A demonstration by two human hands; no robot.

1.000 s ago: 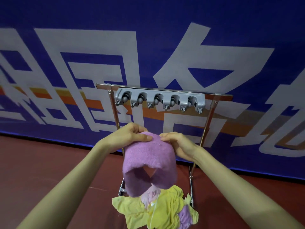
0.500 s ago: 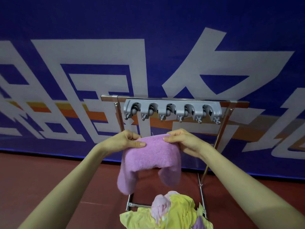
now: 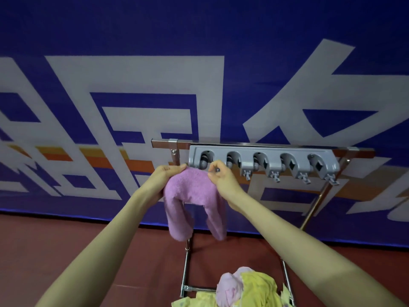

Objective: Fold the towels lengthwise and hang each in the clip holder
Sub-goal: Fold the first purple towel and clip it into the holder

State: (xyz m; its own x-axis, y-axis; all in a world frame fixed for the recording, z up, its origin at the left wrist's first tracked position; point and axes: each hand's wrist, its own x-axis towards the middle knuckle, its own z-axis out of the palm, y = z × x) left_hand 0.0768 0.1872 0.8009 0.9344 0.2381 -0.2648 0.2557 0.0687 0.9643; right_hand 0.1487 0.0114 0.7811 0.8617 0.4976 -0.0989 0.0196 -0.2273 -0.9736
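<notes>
Left hand [image 3: 164, 177]: we see it gripping the upper left edge of the purple towel [image 3: 190, 191], with the thumb lying along the top and the fingers tucked behind the cloth.
Right hand [image 3: 222, 181]: it pinches the towel's upper right edge with its fingers curled tight, and its knuckles are in front of the lower rim of the clip holder [image 3: 274, 154].
Purple towel: it hangs between our two hands, folded into a band, and its two ends drop side by side like an arch. Its top edge sits just under the leftmost clip, and we cannot tell whether it touches the clip.
Clip holder: a grey bar with five clips in a row, fixed under the top rail of the metal rack [image 3: 161, 143].
Towel pile [image 3: 259, 286]: yellow and pink cloths are heaped at the foot of the rack, at the bottom edge of our view and well below the hands.
Backdrop: a blue banner [image 3: 199, 36] with large white characters and orange stripes stands behind the rack, above a red floor [image 3: 44, 251].
</notes>
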